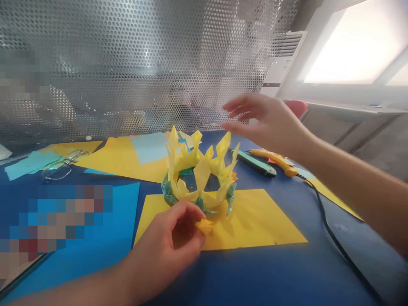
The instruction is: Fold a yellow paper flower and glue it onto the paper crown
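Note:
A folded paper crown, pale yellow with green paper pieces round its lower rim, stands on a yellow paper sheet. Just in front of it, my left hand pinches a small orange folded paper piece between thumb and fingertips, close to the crown's front edge. Raised above the back right of the crown, my right hand has its fingers stretched and apart, with nothing in it. It touches neither the crown nor the tools below. Part of the crown's front base is hidden behind my left fingers.
Right of the crown lie a green utility knife and a yellow glue gun with a black cord. Glasses, teal paper and a blue sheet lie left. Behind rises a perforated metal panel.

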`<action>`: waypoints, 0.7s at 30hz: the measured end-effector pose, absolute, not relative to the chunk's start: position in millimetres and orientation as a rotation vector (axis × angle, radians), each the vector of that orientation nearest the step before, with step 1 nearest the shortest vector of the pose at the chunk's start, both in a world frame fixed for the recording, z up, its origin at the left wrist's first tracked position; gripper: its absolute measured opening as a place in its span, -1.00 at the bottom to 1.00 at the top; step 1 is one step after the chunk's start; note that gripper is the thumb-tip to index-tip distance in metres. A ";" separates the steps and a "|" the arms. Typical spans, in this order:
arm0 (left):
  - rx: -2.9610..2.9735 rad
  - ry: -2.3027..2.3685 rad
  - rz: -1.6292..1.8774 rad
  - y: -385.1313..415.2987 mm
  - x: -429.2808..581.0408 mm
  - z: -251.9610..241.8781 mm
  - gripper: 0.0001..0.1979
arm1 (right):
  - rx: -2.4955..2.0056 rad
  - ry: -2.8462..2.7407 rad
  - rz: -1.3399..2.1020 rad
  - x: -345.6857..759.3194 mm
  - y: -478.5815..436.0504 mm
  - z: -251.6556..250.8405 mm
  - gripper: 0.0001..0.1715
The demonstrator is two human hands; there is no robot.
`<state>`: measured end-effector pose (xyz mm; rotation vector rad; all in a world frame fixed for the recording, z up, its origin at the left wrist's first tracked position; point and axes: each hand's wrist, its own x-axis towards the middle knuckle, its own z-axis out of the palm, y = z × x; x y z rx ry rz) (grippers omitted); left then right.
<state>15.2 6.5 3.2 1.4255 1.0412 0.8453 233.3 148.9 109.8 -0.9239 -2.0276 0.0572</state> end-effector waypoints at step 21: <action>1.498 1.061 0.820 5.1 13.7 9.8 -0.91 | -1.418 -2.664 0.424 172.7 205.3 144.0 -0.81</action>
